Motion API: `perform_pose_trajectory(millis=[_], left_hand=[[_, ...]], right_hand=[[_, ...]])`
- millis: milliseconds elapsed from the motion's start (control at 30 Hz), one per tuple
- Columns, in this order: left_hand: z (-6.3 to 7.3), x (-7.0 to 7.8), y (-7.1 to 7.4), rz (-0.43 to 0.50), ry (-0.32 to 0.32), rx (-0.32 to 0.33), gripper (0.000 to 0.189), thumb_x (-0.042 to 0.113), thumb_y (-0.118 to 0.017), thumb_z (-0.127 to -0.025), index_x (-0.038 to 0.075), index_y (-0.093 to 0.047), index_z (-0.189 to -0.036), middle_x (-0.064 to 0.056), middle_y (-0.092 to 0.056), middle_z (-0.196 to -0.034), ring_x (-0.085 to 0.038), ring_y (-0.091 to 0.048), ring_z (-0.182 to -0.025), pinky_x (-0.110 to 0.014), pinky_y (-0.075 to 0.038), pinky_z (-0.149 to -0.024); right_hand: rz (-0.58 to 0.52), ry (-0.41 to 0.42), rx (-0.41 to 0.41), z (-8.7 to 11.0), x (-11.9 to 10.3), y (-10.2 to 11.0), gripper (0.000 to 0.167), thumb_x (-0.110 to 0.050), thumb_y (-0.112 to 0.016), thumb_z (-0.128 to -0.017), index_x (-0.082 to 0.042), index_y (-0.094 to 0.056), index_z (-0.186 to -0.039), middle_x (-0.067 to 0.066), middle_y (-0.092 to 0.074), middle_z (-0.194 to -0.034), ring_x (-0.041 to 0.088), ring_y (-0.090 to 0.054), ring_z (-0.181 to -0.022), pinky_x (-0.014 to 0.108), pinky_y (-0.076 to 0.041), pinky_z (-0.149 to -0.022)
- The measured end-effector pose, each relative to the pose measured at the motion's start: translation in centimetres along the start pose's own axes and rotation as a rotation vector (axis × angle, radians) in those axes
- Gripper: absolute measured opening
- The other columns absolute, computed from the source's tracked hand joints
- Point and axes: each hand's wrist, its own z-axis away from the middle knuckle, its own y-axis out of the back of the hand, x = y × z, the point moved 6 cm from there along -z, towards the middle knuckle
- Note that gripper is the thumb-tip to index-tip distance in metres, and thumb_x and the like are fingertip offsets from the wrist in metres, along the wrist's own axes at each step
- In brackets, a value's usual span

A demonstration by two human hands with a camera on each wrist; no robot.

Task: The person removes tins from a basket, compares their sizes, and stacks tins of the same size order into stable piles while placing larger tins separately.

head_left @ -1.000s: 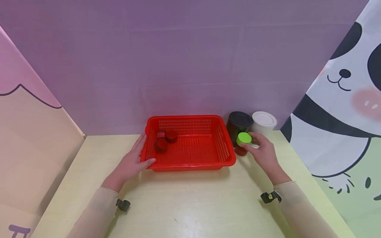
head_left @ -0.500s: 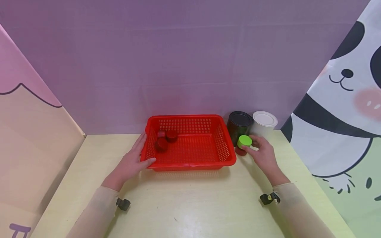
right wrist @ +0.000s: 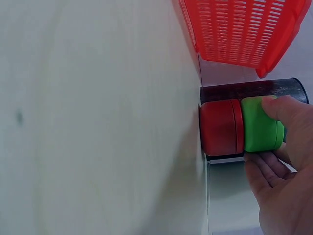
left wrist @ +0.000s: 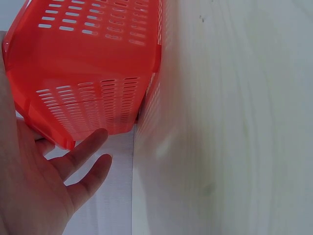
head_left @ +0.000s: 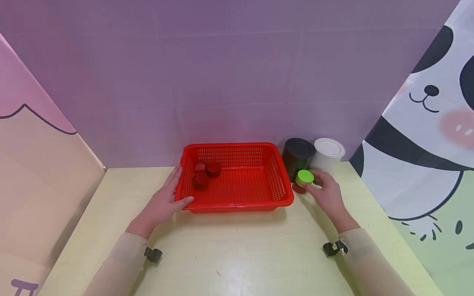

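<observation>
My right hand (head_left: 327, 195) pinches a small round green container (head_left: 305, 176) between thumb and fingers. In the right wrist view the green container (right wrist: 260, 123) sits squarely against the top of a similar red container (right wrist: 221, 127), which stands on the table. My left hand (head_left: 163, 205) rests at the left rim of a red plastic basket (head_left: 237, 205). Its thumb lies over the front left corner, and the fingers reach along the outer side. From the left wrist, two fingers (left wrist: 88, 147) show straight and spread beside the basket wall (left wrist: 98, 54).
Several small dark red containers (head_left: 200, 179) sit in the basket's left part. Right of the basket, a black canister (head_left: 298, 149) and a white canister (head_left: 328, 149) stand near the purple backdrop (head_left: 237, 82), just behind the stacked containers. The pale wooden table (head_left: 229, 250) extends in front.
My right hand has lowered the green container slightly toward the red one beneath it. The left hand and basket stay where they were.
</observation>
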Motion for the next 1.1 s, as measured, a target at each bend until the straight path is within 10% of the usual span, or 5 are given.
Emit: perform_pose_trajectory(millis=[233, 900, 1100], left_hand=[[0.02, 0.21, 0.10, 0.007, 0.000, 0.005, 0.116, 0.045, -0.083, -0.097, 0.031, -0.004, -0.180, 0.006, -0.004, -0.186, -0.037, -0.022, -0.167, -0.064, -0.056, -0.108], [-0.03, -0.03, -0.08, -0.008, 0.013, 0.001, 0.116, 0.045, -0.083, -0.097, 0.032, -0.003, -0.180, 0.005, -0.003, -0.186, -0.038, -0.022, -0.167, -0.063, -0.057, -0.107], [-0.04, 0.12, -0.01, -0.012, 0.011, 0.004, 0.116, 0.045, -0.083, -0.097, 0.031, -0.003, -0.180, 0.005, -0.003, -0.186, -0.038, -0.022, -0.167, -0.064, -0.057, -0.108]], right_hand=[[-0.023, 0.029, 0.013, -0.22, 0.23, -0.06, 0.052, -0.016, -0.084, -0.101, 0.004, -0.065, -0.144, 0.024, -0.064, -0.134, 0.044, -0.070, -0.119, 0.005, -0.043, -0.091], [-0.070, -0.001, -0.042, -0.25, 0.52, -0.27, 0.071, -0.015, -0.086, -0.099, 0.006, -0.046, -0.153, 0.026, -0.059, -0.144, 0.044, -0.061, -0.130, 0.052, -0.055, -0.108], [-0.098, -0.013, -0.037, -0.16, -0.42, 0.15, 0.077, -0.019, -0.087, -0.098, 0.005, -0.041, -0.156, 0.025, -0.056, -0.146, 0.042, -0.058, -0.131, 0.039, -0.050, -0.104]])
